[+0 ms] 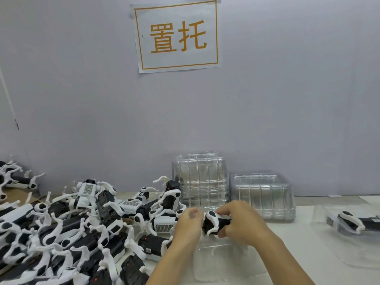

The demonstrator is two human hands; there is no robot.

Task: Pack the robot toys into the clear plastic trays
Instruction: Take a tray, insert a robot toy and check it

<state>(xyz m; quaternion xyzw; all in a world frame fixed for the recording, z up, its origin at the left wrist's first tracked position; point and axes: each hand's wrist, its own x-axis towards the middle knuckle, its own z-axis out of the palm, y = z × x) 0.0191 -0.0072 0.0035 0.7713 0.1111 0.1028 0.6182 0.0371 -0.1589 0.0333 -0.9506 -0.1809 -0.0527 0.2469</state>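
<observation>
A black-and-white robot toy (pixel 214 223) is held between both hands just above a clear plastic tray (pixel 218 262) lying on the table. My left hand (pixel 188 227) grips the toy's left end. My right hand (pixel 239 221) curls its fingers over the toy's right end. A large heap of the same robot toys (pixel 82 229) covers the table to the left. At the right, another robot toy (pixel 355 222) lies in a clear tray (pixel 324 241).
Two stacks of clear trays, a taller one (pixel 200 179) and a lower one (pixel 263 194), stand against the grey wall behind my hands. A paper sign (pixel 176 34) with orange characters hangs on the wall above.
</observation>
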